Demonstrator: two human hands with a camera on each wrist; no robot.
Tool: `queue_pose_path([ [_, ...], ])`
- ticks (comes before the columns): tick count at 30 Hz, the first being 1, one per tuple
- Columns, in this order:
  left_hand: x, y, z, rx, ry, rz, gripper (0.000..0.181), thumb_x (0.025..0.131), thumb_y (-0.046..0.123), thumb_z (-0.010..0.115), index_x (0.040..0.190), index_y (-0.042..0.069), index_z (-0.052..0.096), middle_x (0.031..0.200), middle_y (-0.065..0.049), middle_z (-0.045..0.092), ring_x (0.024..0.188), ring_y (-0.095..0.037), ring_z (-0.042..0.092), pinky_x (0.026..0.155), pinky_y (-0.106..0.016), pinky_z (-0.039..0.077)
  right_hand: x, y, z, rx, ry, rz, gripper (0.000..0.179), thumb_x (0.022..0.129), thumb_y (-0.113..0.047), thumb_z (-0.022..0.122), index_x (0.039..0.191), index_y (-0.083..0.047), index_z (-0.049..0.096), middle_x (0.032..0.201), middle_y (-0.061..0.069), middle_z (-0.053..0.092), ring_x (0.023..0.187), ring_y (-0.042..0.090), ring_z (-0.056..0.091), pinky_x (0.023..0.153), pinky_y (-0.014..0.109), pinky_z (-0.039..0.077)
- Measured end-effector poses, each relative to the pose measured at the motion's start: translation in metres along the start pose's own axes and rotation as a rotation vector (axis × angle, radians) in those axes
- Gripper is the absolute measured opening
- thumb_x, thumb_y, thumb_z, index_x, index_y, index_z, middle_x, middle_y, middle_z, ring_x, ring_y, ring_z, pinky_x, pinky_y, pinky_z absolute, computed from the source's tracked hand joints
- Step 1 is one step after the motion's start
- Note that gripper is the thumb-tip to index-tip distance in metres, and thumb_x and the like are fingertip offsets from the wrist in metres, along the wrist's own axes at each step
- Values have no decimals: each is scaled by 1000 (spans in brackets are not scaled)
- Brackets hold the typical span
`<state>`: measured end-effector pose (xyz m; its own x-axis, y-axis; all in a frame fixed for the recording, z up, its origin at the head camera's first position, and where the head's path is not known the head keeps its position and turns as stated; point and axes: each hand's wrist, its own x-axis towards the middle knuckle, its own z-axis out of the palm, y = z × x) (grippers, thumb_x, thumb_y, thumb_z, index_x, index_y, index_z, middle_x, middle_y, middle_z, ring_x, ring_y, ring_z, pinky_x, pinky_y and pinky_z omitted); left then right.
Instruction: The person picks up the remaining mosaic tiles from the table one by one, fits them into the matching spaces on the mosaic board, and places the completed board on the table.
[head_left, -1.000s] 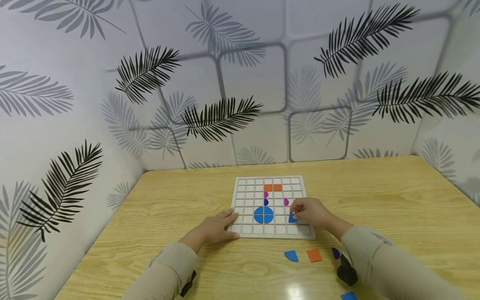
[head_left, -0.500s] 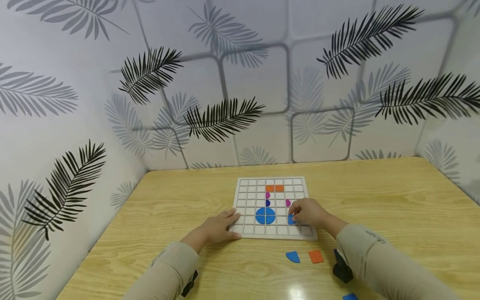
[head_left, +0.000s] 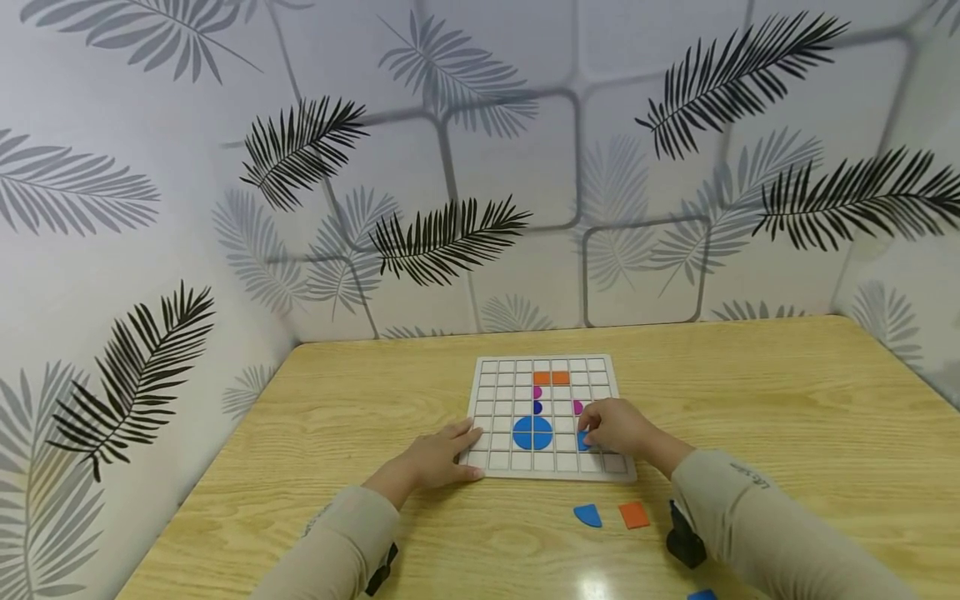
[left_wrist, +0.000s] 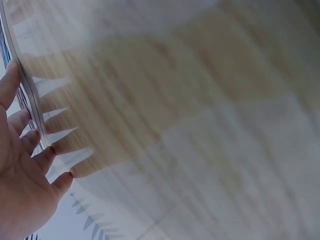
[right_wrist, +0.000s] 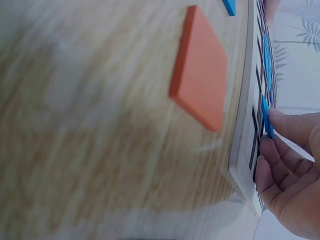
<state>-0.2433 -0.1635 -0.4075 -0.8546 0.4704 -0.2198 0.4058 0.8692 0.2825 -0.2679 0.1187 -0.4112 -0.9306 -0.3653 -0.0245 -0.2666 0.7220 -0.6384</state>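
Observation:
A white grid board (head_left: pixel 501 408) lies on the wooden table. My left hand (head_left: pixel 433 458) rests at its left edge, fingers extended and touching the rim. Over the board's right side, my right hand (head_left: pixel 619 427) pinches a blue flat piece (right_wrist: pixel 266 115) between thumb and fingertips; its full outline is partly covered. On the grid, several blue quarter-circles (head_left: pixel 523 426) form a disc. Above them sit a dark blue half-circle (head_left: pixel 537 407), a magenta half-circle (head_left: pixel 537 392) and two orange pieces (head_left: pixel 542 378). Another magenta half-circle (head_left: pixel 577 407) is just beyond my right fingertips.
In front of the board lie a loose blue quarter-circle (head_left: pixel 588 516) and an orange square (head_left: pixel 634 515). Another blue piece (head_left: pixel 702 595) shows at the bottom edge. A black wrist device (head_left: pixel 686 543) hangs below the right sleeve. A leaf-patterned wall (head_left: pixel 525 283) stands behind the table.
My right hand has lowered slightly with the blue piece, which now sits closer to the grid. The right forearm shifted a little left, covering most of a dark blue piece. The left hand stays put.

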Motion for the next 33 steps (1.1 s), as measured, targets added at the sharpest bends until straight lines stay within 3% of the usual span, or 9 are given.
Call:
queue_pose_path([
  [18, 0, -1, 0, 4, 1, 6, 66, 83, 46, 49, 136, 13, 29, 141, -7, 20, 126, -27, 20, 94, -51, 20, -2, -3, -2, 0, -15, -14, 7, 76, -2, 63, 83, -3, 60, 74, 0, 55, 69, 14, 47, 66, 30, 42],
  [33, 1, -2, 2, 1, 5, 10, 66, 83, 47, 49, 136, 14, 29, 141, -6, 21, 126, -27, 20, 94, -51, 20, -15, -3, -9, 14, -6, -36, 11, 75, -5, 64, 86, -3, 60, 80, 2, 58, 73, 15, 49, 70, 33, 43],
])
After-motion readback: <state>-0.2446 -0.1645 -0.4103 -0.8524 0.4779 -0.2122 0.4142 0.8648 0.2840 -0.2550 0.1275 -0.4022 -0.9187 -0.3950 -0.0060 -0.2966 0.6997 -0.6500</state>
